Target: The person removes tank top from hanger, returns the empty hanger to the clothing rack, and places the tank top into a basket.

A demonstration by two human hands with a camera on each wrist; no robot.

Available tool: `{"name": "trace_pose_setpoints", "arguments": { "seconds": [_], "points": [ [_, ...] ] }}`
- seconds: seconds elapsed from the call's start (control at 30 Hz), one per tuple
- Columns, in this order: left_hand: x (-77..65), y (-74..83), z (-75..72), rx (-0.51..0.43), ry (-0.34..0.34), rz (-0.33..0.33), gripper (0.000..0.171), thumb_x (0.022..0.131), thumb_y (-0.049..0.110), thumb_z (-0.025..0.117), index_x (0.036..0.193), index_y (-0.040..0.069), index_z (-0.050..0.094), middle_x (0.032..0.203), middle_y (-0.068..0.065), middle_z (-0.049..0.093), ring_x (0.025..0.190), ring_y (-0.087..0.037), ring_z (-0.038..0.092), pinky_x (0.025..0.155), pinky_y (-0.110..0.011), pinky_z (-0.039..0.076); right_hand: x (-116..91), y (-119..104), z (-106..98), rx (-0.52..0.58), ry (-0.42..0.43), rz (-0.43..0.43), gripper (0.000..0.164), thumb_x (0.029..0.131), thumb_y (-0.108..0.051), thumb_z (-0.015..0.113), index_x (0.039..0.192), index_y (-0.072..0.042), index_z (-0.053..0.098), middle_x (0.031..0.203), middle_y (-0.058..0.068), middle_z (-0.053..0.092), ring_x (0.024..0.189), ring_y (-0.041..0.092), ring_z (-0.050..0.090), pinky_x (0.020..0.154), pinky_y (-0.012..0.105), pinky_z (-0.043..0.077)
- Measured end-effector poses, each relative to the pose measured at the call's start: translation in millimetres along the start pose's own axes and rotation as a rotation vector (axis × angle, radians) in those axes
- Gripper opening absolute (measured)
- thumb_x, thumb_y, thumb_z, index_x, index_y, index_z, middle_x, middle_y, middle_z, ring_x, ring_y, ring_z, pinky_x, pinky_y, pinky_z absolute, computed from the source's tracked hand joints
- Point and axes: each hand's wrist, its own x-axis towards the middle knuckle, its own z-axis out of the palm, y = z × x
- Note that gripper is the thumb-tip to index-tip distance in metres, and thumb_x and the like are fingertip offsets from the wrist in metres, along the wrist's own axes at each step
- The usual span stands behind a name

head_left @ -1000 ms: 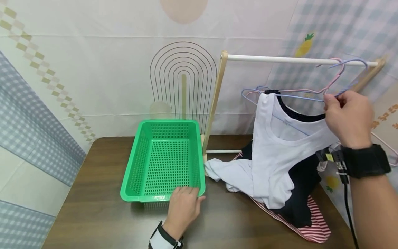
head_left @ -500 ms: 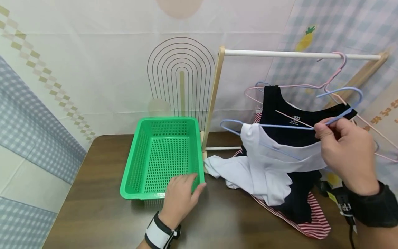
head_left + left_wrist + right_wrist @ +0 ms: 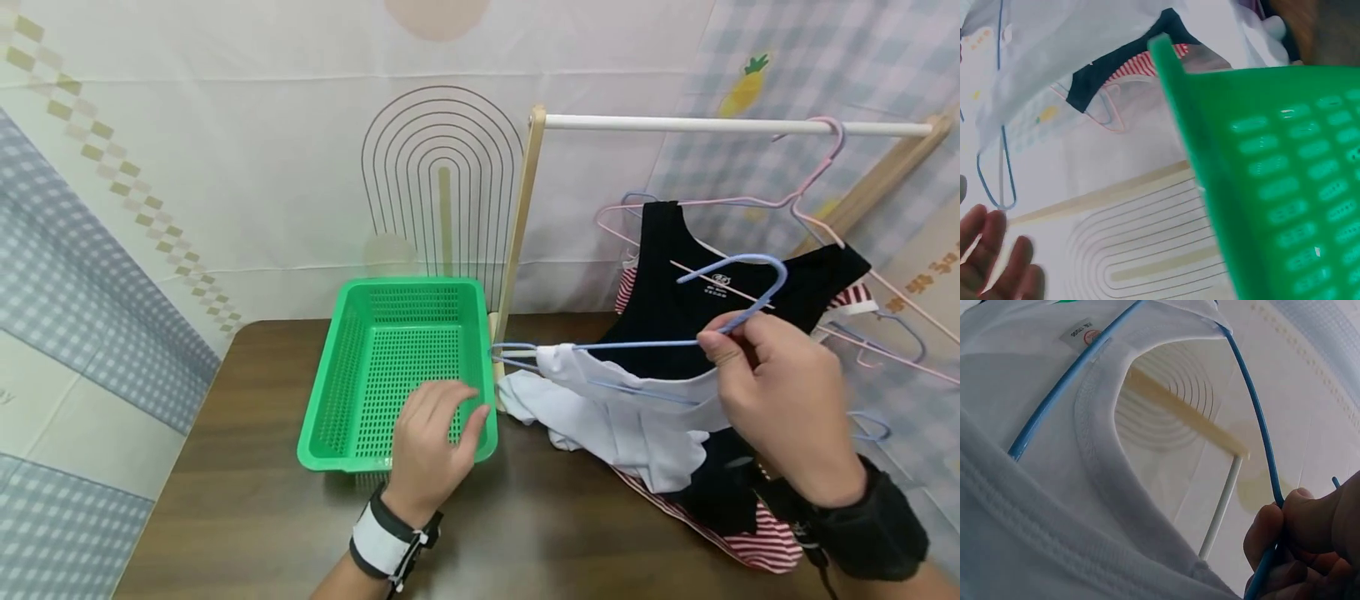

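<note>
My right hand pinches a blue clothes hanger just under its hook, with thumb and fingers around the wire in the right wrist view. A white tank top hangs on this hanger, its lower part bunched on the table. The hook is off the rack bar. My left hand hovers at the near right corner of a green basket, fingers loosely bent with nothing between them. In the left wrist view its fingers are apart from the basket wall.
A rack with a white bar and wooden legs stands behind. From it, a pink hanger carries a black tank top. A red-striped garment hangs behind it, reaching the wooden table. A patterned curtain backs everything.
My right hand has lifted the blue hanger off the bar and brought it down and left with the white tank top, uncovering the black one. My left hand has loosened from the basket rim.
</note>
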Motion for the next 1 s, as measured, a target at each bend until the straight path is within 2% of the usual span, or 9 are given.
{"name": "trace_pose_setpoints", "arguments": {
  "seconds": [0.1, 0.2, 0.27, 0.4, 0.5, 0.6, 0.67, 1.0],
  "points": [
    [6.3, 5.7, 0.6, -0.041, 0.109, 0.089, 0.028, 0.104, 0.03, 0.064, 0.099, 0.003, 0.072, 0.099, -0.011, 0.071, 0.096, -0.028, 0.066, 0.087, -0.04, 0.054, -5, -8, 6, 0.006, -0.017, -0.048, 0.004, 0.088, -0.003, 0.077, 0.089, -0.003, 0.074, 0.073, 0.007, 0.062, 0.068, -0.008, 0.034, 0.058, 0.019, 0.026],
    [12.4, 10.1, 1.9, -0.051, 0.14, 0.134, 0.029, 0.103, 0.03, 0.066, 0.101, 0.002, 0.072, 0.105, -0.013, 0.069, 0.102, -0.031, 0.065, 0.092, -0.043, 0.053, -9, -16, 13, 0.01, -0.025, -0.113, 0.006, 0.086, -0.002, 0.078, 0.086, -0.004, 0.073, 0.072, 0.005, 0.062, 0.064, 0.001, 0.035, 0.056, 0.019, 0.024],
    [14.9, 12.0, 2.7, -0.049, 0.108, 0.133, 0.031, 0.102, 0.033, 0.067, 0.105, 0.003, 0.072, 0.11, -0.013, 0.07, 0.108, -0.031, 0.066, 0.096, -0.044, 0.053, -12, -21, 17, 0.004, -0.031, -0.153, 0.008, 0.085, -0.003, 0.08, 0.084, -0.004, 0.072, 0.073, 0.005, 0.063, 0.062, 0.004, 0.038, 0.055, 0.019, 0.025],
    [14.6, 14.3, 5.3, -0.037, -0.011, 0.114, 0.034, 0.097, 0.036, 0.073, 0.116, 0.007, 0.074, 0.117, -0.01, 0.072, 0.113, -0.028, 0.068, 0.099, -0.044, 0.054, -19, -30, 25, -0.002, -0.05, -0.21, 0.011, 0.083, -0.006, 0.082, 0.085, -0.005, 0.071, 0.071, 0.004, 0.061, 0.062, 0.007, 0.041, 0.053, 0.02, 0.028],
    [11.6, 15.6, 7.1, -0.026, -0.065, 0.115, 0.034, 0.093, 0.033, 0.077, 0.118, 0.011, 0.075, 0.117, -0.006, 0.073, 0.111, -0.024, 0.069, 0.096, -0.041, 0.055, -23, -35, 29, 0.006, -0.064, -0.242, 0.016, 0.095, -0.018, 0.075, 0.088, -0.004, 0.071, 0.07, 0.002, 0.059, 0.064, 0.007, 0.041, 0.053, 0.02, 0.03],
    [9.5, 15.4, 8.7, -0.028, -0.059, 0.134, 0.025, 0.095, 0.028, 0.075, 0.114, 0.013, 0.077, 0.111, -0.003, 0.075, 0.105, -0.022, 0.07, 0.091, -0.039, 0.055, -26, -38, 30, 0.019, -0.077, -0.266, 0.037, 0.105, -0.036, 0.059, 0.091, -0.004, 0.071, 0.069, -0.001, 0.056, 0.065, 0.006, 0.041, 0.053, 0.019, 0.031],
    [8.8, 14.7, 8.8, -0.036, -0.045, 0.146, 0.019, 0.098, 0.026, 0.072, 0.109, 0.012, 0.079, 0.105, -0.001, 0.076, 0.101, -0.021, 0.07, 0.088, -0.037, 0.054, -26, -40, 31, 0.02, -0.088, -0.275, 0.05, 0.107, -0.045, 0.047, 0.092, -0.004, 0.071, 0.068, -0.002, 0.055, 0.065, 0.006, 0.041, 0.053, 0.018, 0.032],
    [6.0, 9.8, 5.1, -0.057, -0.041, 0.168, 0.021, 0.104, 0.022, 0.062, 0.101, 0.01, 0.079, 0.091, -0.001, 0.077, 0.085, -0.018, 0.071, 0.08, -0.033, 0.055, -24, -38, 29, 0.017, -0.074, -0.295, 0.058, 0.108, -0.05, 0.04, 0.091, -0.004, 0.071, 0.067, -0.002, 0.054, 0.065, 0.007, 0.042, 0.053, 0.019, 0.032]
  ]
}}
